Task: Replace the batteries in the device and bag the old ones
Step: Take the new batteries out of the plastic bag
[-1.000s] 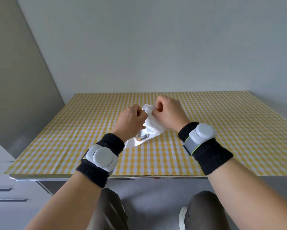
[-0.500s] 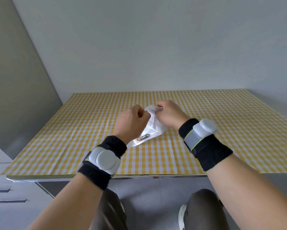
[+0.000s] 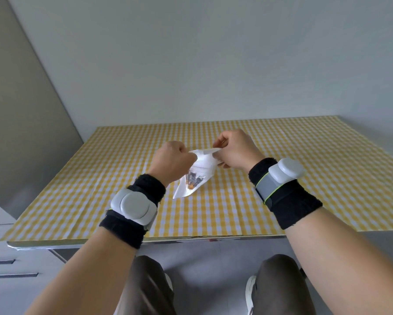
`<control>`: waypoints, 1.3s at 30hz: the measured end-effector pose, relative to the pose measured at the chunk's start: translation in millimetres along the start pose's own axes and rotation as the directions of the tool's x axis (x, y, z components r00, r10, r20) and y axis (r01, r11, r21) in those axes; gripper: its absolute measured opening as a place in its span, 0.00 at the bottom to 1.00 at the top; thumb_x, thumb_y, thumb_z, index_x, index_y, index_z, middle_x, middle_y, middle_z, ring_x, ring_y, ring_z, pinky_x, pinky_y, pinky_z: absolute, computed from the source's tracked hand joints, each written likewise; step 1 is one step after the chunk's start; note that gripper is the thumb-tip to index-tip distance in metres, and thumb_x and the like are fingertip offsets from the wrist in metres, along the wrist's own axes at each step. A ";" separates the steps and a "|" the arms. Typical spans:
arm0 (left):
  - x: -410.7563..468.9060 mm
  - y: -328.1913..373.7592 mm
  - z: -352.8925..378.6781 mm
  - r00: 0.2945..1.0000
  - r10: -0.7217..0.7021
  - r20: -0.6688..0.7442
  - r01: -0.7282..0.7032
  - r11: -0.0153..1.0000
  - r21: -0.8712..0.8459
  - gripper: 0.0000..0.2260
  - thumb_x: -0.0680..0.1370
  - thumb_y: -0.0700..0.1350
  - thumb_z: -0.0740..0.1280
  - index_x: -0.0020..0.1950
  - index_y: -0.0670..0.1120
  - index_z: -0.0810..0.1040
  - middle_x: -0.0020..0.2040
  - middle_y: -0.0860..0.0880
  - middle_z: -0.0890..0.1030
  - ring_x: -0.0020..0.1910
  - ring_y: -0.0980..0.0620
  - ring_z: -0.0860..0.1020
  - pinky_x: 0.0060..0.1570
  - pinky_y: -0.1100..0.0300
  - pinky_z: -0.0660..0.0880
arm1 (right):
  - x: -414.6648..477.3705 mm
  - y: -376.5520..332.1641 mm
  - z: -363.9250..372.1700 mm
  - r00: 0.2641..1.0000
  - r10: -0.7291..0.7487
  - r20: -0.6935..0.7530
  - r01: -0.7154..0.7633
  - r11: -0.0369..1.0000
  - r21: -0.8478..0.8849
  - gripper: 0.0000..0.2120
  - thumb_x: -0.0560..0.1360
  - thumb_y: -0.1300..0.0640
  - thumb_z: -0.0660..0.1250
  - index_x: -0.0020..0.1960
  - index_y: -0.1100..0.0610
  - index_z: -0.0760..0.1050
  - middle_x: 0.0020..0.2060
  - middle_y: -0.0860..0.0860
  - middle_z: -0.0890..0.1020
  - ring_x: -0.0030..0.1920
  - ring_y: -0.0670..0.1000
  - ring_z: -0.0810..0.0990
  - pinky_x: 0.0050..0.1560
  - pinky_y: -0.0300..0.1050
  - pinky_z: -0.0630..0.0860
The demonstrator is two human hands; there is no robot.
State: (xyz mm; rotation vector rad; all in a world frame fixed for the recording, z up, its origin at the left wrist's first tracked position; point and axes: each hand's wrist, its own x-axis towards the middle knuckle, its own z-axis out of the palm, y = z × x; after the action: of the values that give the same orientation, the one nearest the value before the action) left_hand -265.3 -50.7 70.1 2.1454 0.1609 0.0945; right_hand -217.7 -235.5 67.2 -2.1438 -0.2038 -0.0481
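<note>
Both hands pinch the top edge of a clear plastic bag (image 3: 201,165) above the yellow-checked bench (image 3: 304,178): the left hand (image 3: 174,159) closed on its left corner, the right hand (image 3: 235,148) closed on its right. Batteries (image 3: 193,180), dark with orange ends, sit bunched low inside the bag, whose bottom corner reaches the bench.

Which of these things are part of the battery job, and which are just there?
Part of the job:
left hand
right hand
clear bag, pinched at the top by both hands
batteries inside it

Just there:
checked tablecloth
wrist bands
drawers
</note>
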 end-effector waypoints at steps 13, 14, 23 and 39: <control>3.2 -3.7 4.5 0.960 0.051 0.276 0.025 0.964 -0.264 0.14 0.82 0.33 0.60 0.58 0.45 0.83 0.47 0.42 0.88 0.41 0.45 0.85 0.48 0.46 0.86 | 8.4 10.9 -9.5 0.982 0.054 0.181 -0.138 0.858 0.494 0.26 0.80 0.37 0.67 0.61 0.61 0.80 0.51 0.58 0.86 0.48 0.54 0.87 0.49 0.48 0.83; 2.0 -2.3 1.5 0.952 0.062 0.298 0.032 0.954 -0.300 0.14 0.83 0.33 0.60 0.60 0.44 0.82 0.54 0.37 0.87 0.46 0.40 0.86 0.51 0.44 0.86 | 11.9 20.0 -7.0 0.985 0.139 0.105 -0.171 0.891 0.421 0.28 0.81 0.36 0.66 0.62 0.61 0.80 0.51 0.57 0.86 0.48 0.53 0.87 0.50 0.48 0.84; 14.8 -13.1 -2.1 0.922 0.110 0.370 0.153 0.777 -0.611 0.18 0.87 0.32 0.53 0.71 0.39 0.78 0.69 0.31 0.81 0.65 0.29 0.81 0.70 0.38 0.77 | 12.0 76.0 5.9 0.823 0.393 0.411 -0.565 0.495 0.660 0.35 0.76 0.28 0.65 0.68 0.54 0.78 0.61 0.59 0.85 0.61 0.59 0.85 0.62 0.56 0.82; 41.5 -96.9 47.1 0.894 -0.217 0.393 0.447 0.354 -0.821 0.13 0.87 0.37 0.63 0.65 0.48 0.85 0.59 0.43 0.88 0.52 0.44 0.87 0.54 0.50 0.85 | 37.9 47.5 -16.6 0.933 -0.066 -0.354 0.090 0.994 0.054 0.17 0.80 0.47 0.68 0.40 0.59 0.79 0.33 0.52 0.80 0.37 0.53 0.76 0.41 0.48 0.73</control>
State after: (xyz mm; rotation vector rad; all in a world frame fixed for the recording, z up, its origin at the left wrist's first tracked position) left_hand -225.8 -30.8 -36.5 0.9521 0.3360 -0.2618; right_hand -171.8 -270.0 41.3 -2.0171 -0.0788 -0.4615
